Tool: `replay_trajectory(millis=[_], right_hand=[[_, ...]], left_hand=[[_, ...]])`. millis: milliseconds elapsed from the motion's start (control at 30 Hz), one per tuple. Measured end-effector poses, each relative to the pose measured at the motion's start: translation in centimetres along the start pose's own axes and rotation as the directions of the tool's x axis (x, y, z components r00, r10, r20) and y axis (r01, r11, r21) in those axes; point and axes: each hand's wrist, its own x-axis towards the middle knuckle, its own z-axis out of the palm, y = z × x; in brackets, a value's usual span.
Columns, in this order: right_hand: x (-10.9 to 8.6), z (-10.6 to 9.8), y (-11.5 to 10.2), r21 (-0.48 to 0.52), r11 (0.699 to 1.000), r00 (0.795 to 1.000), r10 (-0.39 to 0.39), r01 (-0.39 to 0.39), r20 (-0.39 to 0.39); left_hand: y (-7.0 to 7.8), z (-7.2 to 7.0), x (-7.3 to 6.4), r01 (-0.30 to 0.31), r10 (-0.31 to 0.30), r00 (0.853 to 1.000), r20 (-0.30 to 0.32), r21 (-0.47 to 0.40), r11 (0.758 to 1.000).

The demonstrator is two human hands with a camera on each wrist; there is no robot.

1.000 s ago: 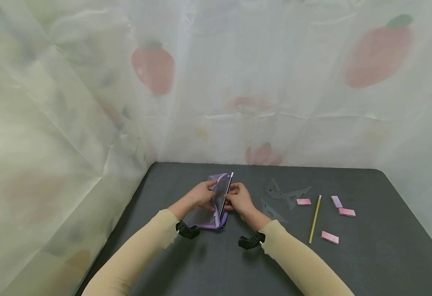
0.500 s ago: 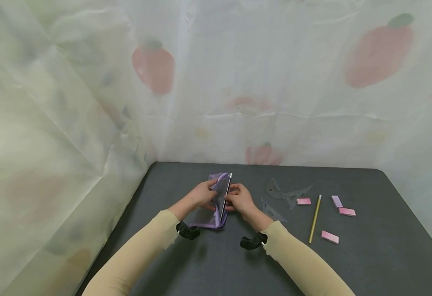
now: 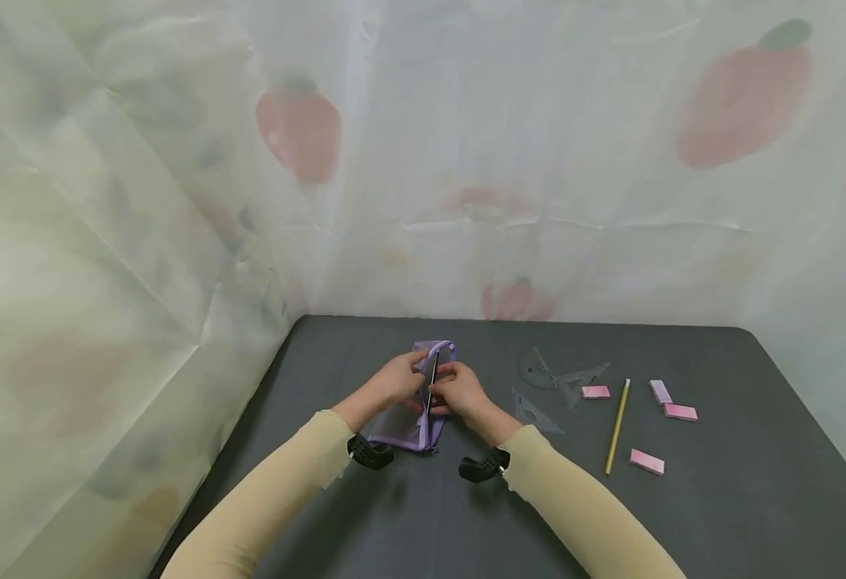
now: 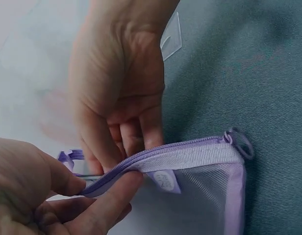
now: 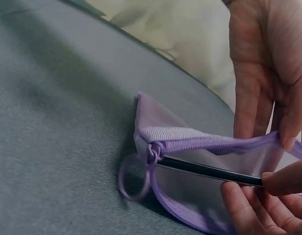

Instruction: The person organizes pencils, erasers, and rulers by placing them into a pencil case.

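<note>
A purple mesh zip pouch (image 3: pixel 397 426) lies on the dark table with its zipper side parted. My left hand (image 3: pixel 396 379) pinches one zippered edge of the pouch between thumb and fingers. In my right hand (image 3: pixel 461 394) is a dark pencil (image 5: pixel 207 170), pinched between thumb and fingers. The pencil lies lengthwise in the pouch mouth, one end just beside the zipper pull (image 5: pixel 153 152) in the right wrist view. A small label tag (image 4: pixel 165 181) shows on the pouch below the zipper in the left wrist view.
Right of the hands lie clear plastic set squares (image 3: pixel 534 414) and a protractor (image 3: pixel 536 370). A yellow pencil (image 3: pixel 617 428) and several pink-and-white erasers (image 3: pixel 646 462) are farther right. Patterned sheeting (image 3: pixel 423 161) hangs behind the table (image 3: pixel 720 515) and on its left.
My right hand has moved left, bringing the dark pencil from the pouch's right edge down into its mouth. The left hand keeps its grip on the pouch edge.
</note>
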Motion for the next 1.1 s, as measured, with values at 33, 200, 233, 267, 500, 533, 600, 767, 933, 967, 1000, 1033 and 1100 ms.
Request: replay_trajectory(millis=[33, 200, 233, 267, 500, 533, 600, 767, 933, 967, 1000, 1033, 1100], right_hand=[[0.1, 0.1, -0.1, -0.007, 1.0, 1.0, 0.005, -0.005, 0.002], [0.8, 0.6, -0.4, -0.065, 0.998, 1.0, 0.019, -0.019, -0.007], [0.9, 0.7, -0.5, -0.079, 0.997, 1.0, 0.019, -0.02, -0.014], [1.1, 0.8, -0.5, -0.093, 0.995, 1.0, 0.018, -0.02, -0.018], [1.9, 1.4, -0.6, -0.187, 0.981, 0.998, 0.034, -0.043, -0.054], [2.0, 1.4, -0.5, -0.192, 0.981, 0.998, 0.034, -0.043, -0.051], [2.1, 1.5, -0.5, -0.199, 0.979, 0.999, 0.031, -0.038, -0.037], [2.4, 1.5, -0.1, -0.192, 0.981, 0.999, 0.025, -0.018, 0.032], [2.1, 0.9, -0.2, -0.214, 0.977, 0.994, 0.011, 0.013, 0.107], [1.9, 0.6, -0.3, -0.213, 0.977, 0.992, 0.005, 0.021, 0.124], [1.8, 0.4, -0.4, -0.209, 0.978, 0.99, 0.005, 0.024, 0.138], [1.6, 0.2, -0.4, -0.199, 0.979, 0.988, 0.002, 0.029, 0.153], [1.3, -0.3, -0.6, -0.17, 0.985, 0.984, 0.003, 0.028, 0.18]], left_hand=[[0.1, -0.1, 0.0, -0.001, 0.001, 1.0, 0.002, 0.021, 1.0], [1.0, -0.5, 0.0, 0.003, -0.005, 1.0, 0.015, 0.147, 0.989], [1.2, -0.6, 0.0, 0.003, -0.006, 1.0, 0.017, 0.171, 0.985], [1.4, -0.7, -0.1, 0.007, -0.011, 1.0, 0.02, 0.184, 0.983], [2.3, -1.3, -0.5, 0.016, -0.021, 1.0, 0.022, 0.21, 0.978], [2.4, -1.3, -0.5, 0.013, -0.018, 1.0, 0.022, 0.213, 0.977], [2.5, -1.3, -0.4, 0.007, -0.012, 1.0, 0.019, 0.221, 0.975], [2.3, -1.3, -0.3, 0.01, -0.014, 1.0, 0.017, 0.219, 0.976], [2.1, -1.3, -0.4, 0.006, -0.011, 1.0, 0.023, 0.2, 0.98], [2.1, -1.3, -0.4, 0.002, -0.007, 1.0, 0.025, 0.191, 0.982], [2.0, -1.3, -0.4, 0.0, -0.005, 1.0, 0.027, 0.186, 0.982], [1.9, -1.3, -0.4, -0.004, -0.001, 1.0, 0.029, 0.178, 0.984], [1.6, -1.3, -0.3, -0.01, 0.006, 1.0, 0.027, 0.161, 0.987]])
